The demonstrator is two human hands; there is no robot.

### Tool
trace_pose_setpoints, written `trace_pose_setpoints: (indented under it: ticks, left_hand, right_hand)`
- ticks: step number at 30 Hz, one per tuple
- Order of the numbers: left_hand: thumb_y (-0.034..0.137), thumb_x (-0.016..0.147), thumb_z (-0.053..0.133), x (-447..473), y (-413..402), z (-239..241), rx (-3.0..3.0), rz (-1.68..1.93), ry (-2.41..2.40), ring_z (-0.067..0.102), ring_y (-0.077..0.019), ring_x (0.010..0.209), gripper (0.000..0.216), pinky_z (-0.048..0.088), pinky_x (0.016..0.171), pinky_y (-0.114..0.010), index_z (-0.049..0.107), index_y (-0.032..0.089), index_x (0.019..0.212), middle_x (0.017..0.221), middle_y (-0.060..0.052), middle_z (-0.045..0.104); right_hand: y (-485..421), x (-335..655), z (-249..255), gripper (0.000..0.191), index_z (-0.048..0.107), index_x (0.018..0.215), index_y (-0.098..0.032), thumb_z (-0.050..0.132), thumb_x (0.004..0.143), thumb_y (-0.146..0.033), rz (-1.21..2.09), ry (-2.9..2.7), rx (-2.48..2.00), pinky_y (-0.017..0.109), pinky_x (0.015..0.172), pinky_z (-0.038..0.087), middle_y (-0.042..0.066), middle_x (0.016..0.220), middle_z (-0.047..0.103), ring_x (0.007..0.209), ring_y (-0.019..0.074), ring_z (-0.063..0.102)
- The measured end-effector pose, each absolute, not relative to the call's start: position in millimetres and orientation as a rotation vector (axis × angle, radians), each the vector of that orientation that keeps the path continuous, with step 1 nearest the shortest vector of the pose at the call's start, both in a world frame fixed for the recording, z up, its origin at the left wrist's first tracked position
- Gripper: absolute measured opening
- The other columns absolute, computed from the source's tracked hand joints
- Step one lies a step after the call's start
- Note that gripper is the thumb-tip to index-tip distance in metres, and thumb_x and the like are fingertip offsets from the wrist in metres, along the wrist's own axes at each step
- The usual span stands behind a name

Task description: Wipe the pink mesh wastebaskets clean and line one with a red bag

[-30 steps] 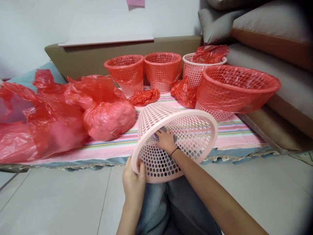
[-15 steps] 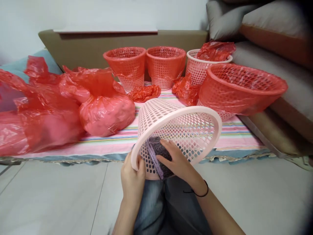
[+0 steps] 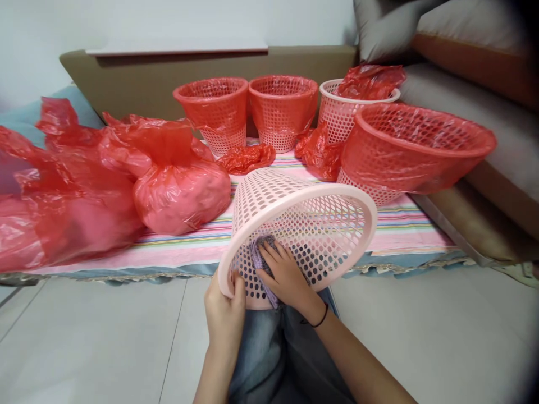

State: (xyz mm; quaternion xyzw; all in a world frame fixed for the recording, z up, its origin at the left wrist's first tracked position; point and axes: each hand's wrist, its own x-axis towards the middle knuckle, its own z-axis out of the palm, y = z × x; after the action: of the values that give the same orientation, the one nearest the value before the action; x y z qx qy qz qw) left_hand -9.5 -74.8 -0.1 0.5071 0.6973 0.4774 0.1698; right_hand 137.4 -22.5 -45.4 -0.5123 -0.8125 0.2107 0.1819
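A pale pink mesh basket (image 3: 320, 219) lies tilted on its side over my lap, its mouth facing me. My left hand (image 3: 225, 317) grips the basket's rim at the lower left, fingers curled over the edge. My right hand (image 3: 286, 278) reaches inside the basket and presses a grey-purple cloth (image 3: 259, 255) against the inner wall. A black band circles my right wrist.
On the striped mat (image 3: 404, 230) stand two red-lined baskets (image 3: 214, 115), a white basket with a red bag (image 3: 357, 98), and a large red-lined basket (image 3: 412, 148). Crumpled red plastic bags (image 3: 105, 179) pile at left. A sofa edge (image 3: 497, 185) runs along the right.
My right hand drew back from deep in the basket toward the rim with the cloth, then slid slightly inward along the lower wall. The basket tipped a little lower.
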Motion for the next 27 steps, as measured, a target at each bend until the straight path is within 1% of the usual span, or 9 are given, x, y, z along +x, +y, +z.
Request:
trace_pose_setpoints:
  ticks: [3,5,9,13,17,21,23,25,27]
  left_hand:
    - [0.04,0.084,0.059,-10.6,-75.8,-2.5,1.364,1.369,1.995,0.061,-0.0186,0.058,0.027,0.049,0.056,-0.028,0.065,0.017,0.072,0.061,-0.001,0.063]
    - [0.043,0.085,0.059,-11.8,-76.7,-4.7,1.309,1.363,1.979,0.065,-0.021,0.065,0.029,0.052,0.06,-0.03,0.068,0.016,0.08,0.067,-0.003,0.067]
    - [0.047,0.084,0.064,-15.5,-84.7,-13.9,1.193,1.376,1.894,0.071,-0.0269,0.095,0.039,0.058,0.083,-0.038,0.069,0.015,0.107,0.097,-0.009,0.075]
    - [0.048,0.082,0.07,-14.9,-100.0,-31.7,1.079,1.414,1.833,0.063,-0.0283,0.122,0.059,0.049,0.107,-0.043,0.056,0.018,0.132,0.127,-0.012,0.067]
    - [0.05,0.084,0.069,-4.2,-110.2,-52.9,1.069,1.368,1.79,0.057,-0.0287,0.131,0.066,0.044,0.113,-0.043,0.05,0.018,0.139,0.138,-0.014,0.061]
    - [0.049,0.087,0.065,10.5,-112.7,-72.0,1.041,1.397,1.864,0.054,-0.0273,0.135,0.067,0.041,0.116,-0.042,0.044,0.018,0.143,0.144,-0.015,0.057]
    - [0.049,0.087,0.064,15.6,-113.2,-78.3,1.005,1.413,1.903,0.053,-0.0272,0.136,0.069,0.04,0.117,-0.042,0.042,0.019,0.145,0.144,-0.015,0.056]
    - [0.05,0.088,0.063,18.6,-113.4,-81.3,1.001,1.407,1.912,0.051,-0.0281,0.138,0.07,0.039,0.117,-0.043,0.039,0.018,0.146,0.145,-0.017,0.055]
    - [0.049,0.089,0.06,20.5,-113.5,-81.8,1.023,1.41,1.903,0.048,-0.0291,0.14,0.071,0.039,0.117,-0.045,0.036,0.017,0.148,0.146,-0.018,0.054]
  right_hand:
    - [-22.9,138.4,-41.4,0.071,0.038,0.155,-0.015,0.056,0.094,-0.046,0.6,-2.32,-1.465,0.057,0.123,0.023,0.008,0.161,0.036,0.15,0.0394,0.025]
    - [-23.3,138.3,-41.2,0.072,0.039,0.156,-0.017,0.058,0.093,-0.046,0.598,-2.312,-1.487,0.057,0.123,0.024,0.008,0.161,0.035,0.15,0.0408,0.025]
    - [-25.7,136.7,-44.8,0.07,0.039,0.156,-0.019,0.055,0.093,-0.047,0.581,-2.299,-1.494,0.059,0.122,0.025,0.008,0.162,0.035,0.15,0.0415,0.024]
    - [-27.1,133.7,-46.3,0.07,0.038,0.156,-0.019,0.055,0.094,-0.047,0.578,-2.299,-1.512,0.06,0.122,0.023,0.01,0.162,0.035,0.15,0.0422,0.024]
    - [-25.3,137.1,-39.3,0.07,0.04,0.155,-0.016,0.057,0.094,-0.046,0.639,-2.295,-1.504,0.059,0.123,0.022,0.011,0.161,0.035,0.151,0.0408,0.023]
    - [-31.4,156.2,-27.5,0.074,0.044,0.152,-0.01,0.061,0.092,-0.05,0.771,-2.33,-1.401,0.055,0.123,0.026,0.013,0.158,0.041,0.151,0.0359,0.026]
    - [-39.7,167.0,-25.3,0.086,0.044,0.151,-0.009,0.068,0.084,-0.058,0.84,-2.363,-1.345,0.056,0.123,0.027,0.015,0.157,0.042,0.15,0.0356,0.028]
    - [-49.7,173.9,-27.0,0.105,0.042,0.152,-0.009,0.08,0.07,-0.062,0.857,-2.414,-1.297,0.059,0.122,0.027,0.017,0.158,0.038,0.15,0.0378,0.027]
    - [-58.5,176.1,-31.2,0.115,0.039,0.154,-0.011,0.091,0.059,-0.051,0.798,-2.448,-1.303,0.061,0.122,0.027,0.017,0.16,0.035,0.151,0.0389,0.026]
